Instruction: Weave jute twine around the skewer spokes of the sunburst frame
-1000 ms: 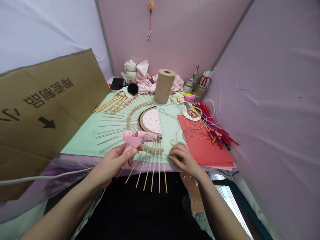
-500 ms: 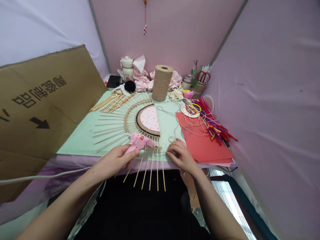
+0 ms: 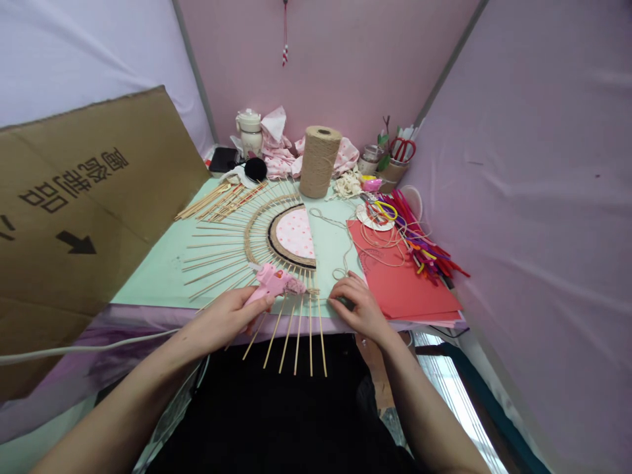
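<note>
My left hand point(image 3: 241, 309) is wrapped round a pink hot glue gun point(image 3: 274, 282), its nozzle pointing right over the lower sticks of a half-round piece. That piece has a pink patterned half-disc point(image 3: 296, 234) edged with black and tan cord, and thin wooden sticks point(image 3: 212, 245) fanning outward. A band of twine point(image 3: 249, 230) curves across the sticks and reaches the nozzle's area. Just right of the last stick, my right hand point(image 3: 356, 304) pinches the twine point(image 3: 340, 272) between thumb and fingers. The glue gun hides part of the band.
A tall twine spool point(image 3: 320, 163) stands behind the piece. Loose sticks point(image 3: 222, 201) lie at the back left, beside a large cardboard sheet point(image 3: 99, 217). On the right are red paper point(image 3: 405, 283), pipe cleaners point(image 3: 424, 243) and yellow-handled scissors point(image 3: 386, 210). A white cord point(image 3: 123, 342) crosses the lower left.
Almost nothing differs. The glue gun has shifted very slightly left along with the whole view; the right hand keeps its pinch on the twine.
</note>
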{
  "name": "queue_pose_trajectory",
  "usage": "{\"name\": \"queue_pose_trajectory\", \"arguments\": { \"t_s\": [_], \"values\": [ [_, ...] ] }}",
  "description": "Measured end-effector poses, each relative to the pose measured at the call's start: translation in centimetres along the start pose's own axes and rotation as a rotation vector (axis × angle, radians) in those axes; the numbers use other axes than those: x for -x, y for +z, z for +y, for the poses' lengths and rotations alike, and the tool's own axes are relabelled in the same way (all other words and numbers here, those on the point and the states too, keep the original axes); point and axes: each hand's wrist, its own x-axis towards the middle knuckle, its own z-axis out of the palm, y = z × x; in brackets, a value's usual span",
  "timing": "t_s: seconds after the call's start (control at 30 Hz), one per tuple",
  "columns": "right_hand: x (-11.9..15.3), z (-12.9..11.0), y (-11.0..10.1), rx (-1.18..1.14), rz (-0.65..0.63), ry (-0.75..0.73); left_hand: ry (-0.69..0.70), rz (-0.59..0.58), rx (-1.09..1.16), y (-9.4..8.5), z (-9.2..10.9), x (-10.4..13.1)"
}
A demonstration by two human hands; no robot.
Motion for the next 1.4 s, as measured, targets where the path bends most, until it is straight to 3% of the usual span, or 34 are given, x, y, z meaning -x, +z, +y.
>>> {"name": "queue_pose_trajectory", "arguments": {
  "t_s": [1.0,1.4],
  "values": [
    [-0.02,-0.06,-0.07,0.000,-0.009,-0.003,0.004,-0.021,0.003,0.11,-0.21,-0.17],
    [0.00,-0.08,-0.03,-0.003,-0.003,0.000,-0.042,0.046,0.005,0.30,0.17,0.49]
  ]
}}
